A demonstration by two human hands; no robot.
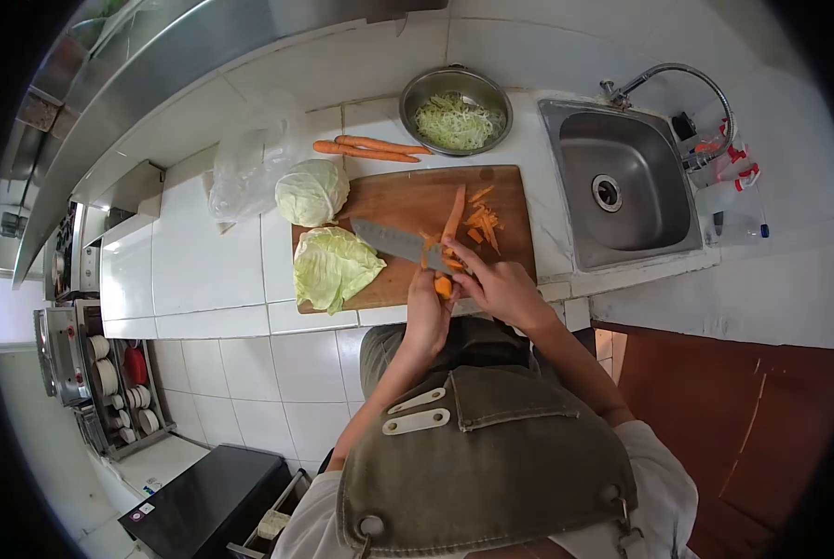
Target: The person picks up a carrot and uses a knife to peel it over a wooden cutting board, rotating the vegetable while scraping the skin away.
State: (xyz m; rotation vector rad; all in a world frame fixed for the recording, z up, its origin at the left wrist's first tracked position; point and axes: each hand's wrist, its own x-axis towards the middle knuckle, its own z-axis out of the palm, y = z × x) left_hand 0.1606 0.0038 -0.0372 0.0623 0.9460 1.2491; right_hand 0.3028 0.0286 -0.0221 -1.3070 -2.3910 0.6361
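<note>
My right hand point(502, 291) is closed on a kitchen knife point(389, 242), whose wide blade points left across the wooden cutting board point(398, 198). Close beside it, my left hand point(427, 312) grips a piece of carrot point(444, 287) at the board's near edge, by the blade. Bits of orange carrot cling to the blade. A longer carrot piece point(455, 212) lies just beyond my fingers, with cut carrot slivers point(485, 222) to its right. On the board's left side are a cabbage leaf point(335, 268) and a pale cabbage head point(312, 193). Fingertips are partly hidden.
Whole carrots point(370, 149) lie behind the board. A metal bowl point(456, 82) there contains shredded pale green vegetable. A steel sink point(622, 186) with a faucet point(682, 70) is at right, spray bottles point(738, 182) beyond it. A clear plastic bag point(249, 177) rests at left.
</note>
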